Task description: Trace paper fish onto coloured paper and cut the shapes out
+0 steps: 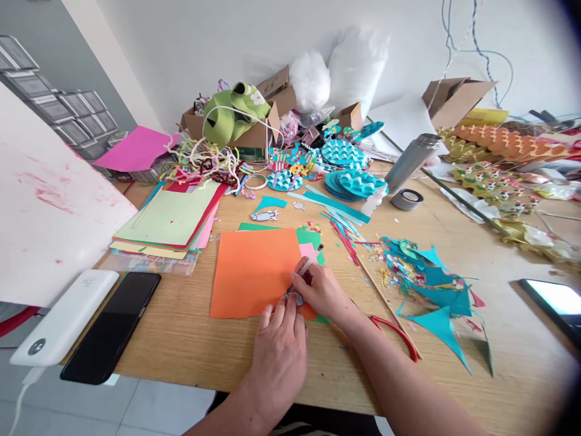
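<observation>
Near the desk's (pixel 190 345) front edge, my left hand (pixel 279 339), fingers loose and gripping nothing, presses a small cutout (pixel 295 297) onto the orange sheet (pixel 254 272). My right hand (pixel 320 289) pinches a pen (pixel 311 261) against its rim. I judge the tracing barely begun, with the sheet uncut.

My sheet (pixel 254 272) is plain orange, with green paper (pixel 254 226) and a pink piece (pixel 307 249) showing at its edge. My pen (pixel 311 261) is white with a black tip. The scraps (pixel 431 278) are teal, the scissors (pixel 399 333) have red handles, the phone (pixel 111 327) is black, the power bank (pixel 68 315) white, the table (pixel 181 339) light wood grain.
</observation>
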### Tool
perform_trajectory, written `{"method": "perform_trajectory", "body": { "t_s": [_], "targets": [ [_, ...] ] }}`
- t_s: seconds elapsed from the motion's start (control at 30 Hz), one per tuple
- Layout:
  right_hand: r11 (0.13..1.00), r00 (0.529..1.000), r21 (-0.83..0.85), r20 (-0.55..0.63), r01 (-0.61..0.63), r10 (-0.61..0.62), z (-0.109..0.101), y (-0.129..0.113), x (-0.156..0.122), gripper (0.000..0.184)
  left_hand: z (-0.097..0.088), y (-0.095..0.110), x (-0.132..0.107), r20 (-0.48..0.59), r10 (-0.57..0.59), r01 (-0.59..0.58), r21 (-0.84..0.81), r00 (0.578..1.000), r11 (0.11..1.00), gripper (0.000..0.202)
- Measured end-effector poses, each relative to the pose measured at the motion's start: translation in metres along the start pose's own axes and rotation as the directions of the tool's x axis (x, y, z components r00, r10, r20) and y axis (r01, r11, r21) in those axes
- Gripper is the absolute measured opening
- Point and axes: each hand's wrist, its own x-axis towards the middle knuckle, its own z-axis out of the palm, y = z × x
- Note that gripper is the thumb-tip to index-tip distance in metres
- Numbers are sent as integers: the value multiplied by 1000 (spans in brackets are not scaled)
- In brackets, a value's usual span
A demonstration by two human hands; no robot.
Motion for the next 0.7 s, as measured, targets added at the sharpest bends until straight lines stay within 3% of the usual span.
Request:
{"method": "perform_trajectory", "body": {
  "t_s": [0.7],
  "targets": [
    [998, 999, -61, -39, 4, -7, 2, 6, 0, 18, -4, 2, 6, 67, -10, 11, -12, 998, 1000, 20]
  ]
}}
